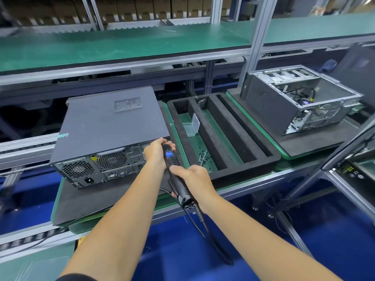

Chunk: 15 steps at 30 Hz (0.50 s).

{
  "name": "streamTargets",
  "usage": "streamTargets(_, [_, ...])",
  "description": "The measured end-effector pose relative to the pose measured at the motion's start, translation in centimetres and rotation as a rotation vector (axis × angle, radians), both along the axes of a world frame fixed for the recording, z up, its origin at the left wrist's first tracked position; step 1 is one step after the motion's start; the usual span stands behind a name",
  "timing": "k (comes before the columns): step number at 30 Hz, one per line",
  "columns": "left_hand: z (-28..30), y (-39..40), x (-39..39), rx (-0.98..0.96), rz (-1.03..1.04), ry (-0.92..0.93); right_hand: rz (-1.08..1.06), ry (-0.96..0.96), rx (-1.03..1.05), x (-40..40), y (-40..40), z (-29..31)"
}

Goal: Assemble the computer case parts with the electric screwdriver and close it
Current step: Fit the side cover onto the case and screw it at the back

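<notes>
The closed case [113,130], dark matte sheet metal with a perforated vent patch on its upper panel, lies on its side on a grey pad [85,197], rear face toward the person. All positions below are given from this case. At its rear right corner the left hand [157,152] wraps its fingers round the nose of the screwdriver [176,175], evidently to steady the bit against the panel edge; the bit and any screw are hidden behind that hand. The right hand [195,180] clamps the rear of the ribbed black barrel, thumb laid along the top, cable trailing down from the butt. The likely reason for this two-handed hold is to keep the tool square while a side-panel screw is driven. Just right of the case sits a black foam tray [249,159] with long channels, holding loose dark screws [204,158] and a clear plastic box [191,126]. Farther right stands an open bare-metal chassis [304,100].
</notes>
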<state>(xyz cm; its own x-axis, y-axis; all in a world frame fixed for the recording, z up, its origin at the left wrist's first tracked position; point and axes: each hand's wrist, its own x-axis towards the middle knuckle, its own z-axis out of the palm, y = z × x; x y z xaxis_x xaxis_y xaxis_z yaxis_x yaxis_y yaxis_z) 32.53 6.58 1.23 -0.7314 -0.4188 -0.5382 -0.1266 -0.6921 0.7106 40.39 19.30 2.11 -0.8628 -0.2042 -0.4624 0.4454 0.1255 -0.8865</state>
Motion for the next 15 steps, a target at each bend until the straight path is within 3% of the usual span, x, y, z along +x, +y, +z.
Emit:
streamTargets(6, [-0.2, -0.1, 0.1, 0.104, -0.027, 0.028, 0.401, 0.149, 0.283, -1.0, -0.8, 1.0])
streamTargets(12, [-0.3, -1.0, 0.2, 0.026, -0.052, -0.003, 0.326, 0.041, 0.182, -0.9, -2.3, 0.1])
streamTargets(14, [-0.3, -1.4, 0.2, -0.121, -0.041, -0.031, 0.276, -0.023, 0.061, -0.7, -2.6, -0.2])
streamTargets(15, [-0.4, -1.8, 0.3, -0.315, -0.025, -0.078, 0.26, -0.054, 0.007, -0.7, -2.7, -0.2])
